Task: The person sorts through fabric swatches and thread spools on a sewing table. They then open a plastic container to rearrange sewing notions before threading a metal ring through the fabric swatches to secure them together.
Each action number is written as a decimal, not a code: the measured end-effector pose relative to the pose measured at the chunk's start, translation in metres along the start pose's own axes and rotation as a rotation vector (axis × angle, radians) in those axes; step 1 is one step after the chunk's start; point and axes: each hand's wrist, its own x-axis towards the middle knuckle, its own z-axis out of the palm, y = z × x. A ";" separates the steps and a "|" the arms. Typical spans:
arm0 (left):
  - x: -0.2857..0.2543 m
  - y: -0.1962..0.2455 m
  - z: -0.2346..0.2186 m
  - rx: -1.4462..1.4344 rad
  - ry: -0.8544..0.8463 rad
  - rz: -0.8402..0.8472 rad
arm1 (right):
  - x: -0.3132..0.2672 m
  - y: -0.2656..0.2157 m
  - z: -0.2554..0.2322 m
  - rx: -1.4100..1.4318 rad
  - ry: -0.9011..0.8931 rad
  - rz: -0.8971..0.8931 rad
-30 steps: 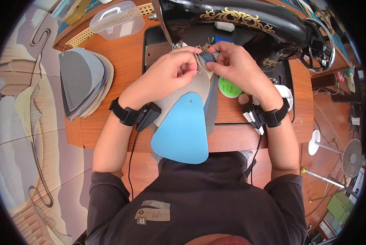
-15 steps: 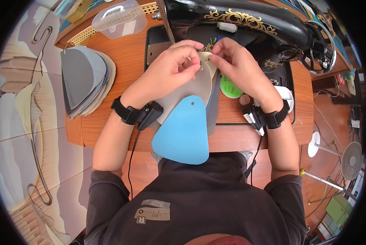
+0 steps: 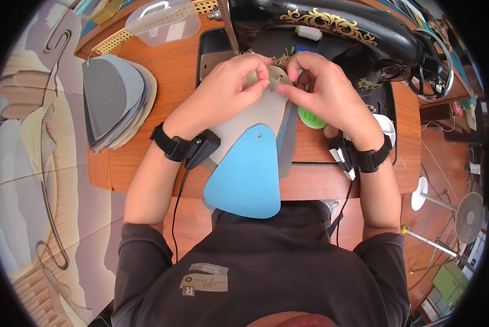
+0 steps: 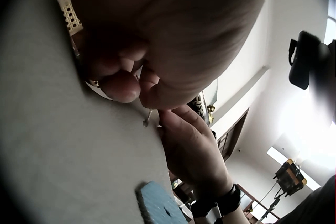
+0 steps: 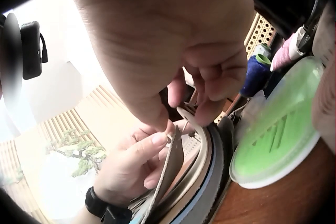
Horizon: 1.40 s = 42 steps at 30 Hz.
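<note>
A fan of leather swatches lies on the table in front of me, a grey-beige one (image 3: pixel 241 126) above several others and a bright blue one (image 3: pixel 244 177) with a punched hole on top. Thumb and index finger of my left hand (image 3: pixel 228 90) pinch a thin pale cord (image 4: pixel 147 119) whose short end sticks out at the fingertips. Opposite, my right hand (image 3: pixel 323 84) holds the narrow end of a pale swatch (image 5: pixel 202 142) between thumb and fingers. The hands almost meet at the swatches' narrow ends, partly hiding them.
A second swatch stack (image 3: pixel 113 103) lies on the left of the wooden table. Behind my hands stands a black sewing machine (image 3: pixel 331 27) with gold ornament. A clear plastic box (image 3: pixel 162 24), a green round case (image 3: pixel 311 117) and a small brown spool (image 3: pixel 330 131) are nearby.
The upper swatches have shifted under my hands, and a pale narrow end now stands up between them. My right thumb has come closer to my left fingertips. The head view has shifted slightly.
</note>
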 end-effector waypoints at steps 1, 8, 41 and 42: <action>0.000 -0.003 0.001 -0.015 0.014 0.008 | 0.000 -0.002 -0.001 -0.012 -0.005 -0.008; -0.001 -0.003 0.000 -0.004 0.008 0.008 | -0.002 -0.006 -0.005 -0.124 -0.055 -0.128; 0.001 -0.002 -0.005 -0.234 -0.106 -0.143 | -0.045 -0.055 0.032 -0.263 -0.418 -0.146; 0.001 -0.001 -0.005 -0.235 -0.102 -0.139 | -0.046 -0.052 0.035 -0.273 -0.422 -0.156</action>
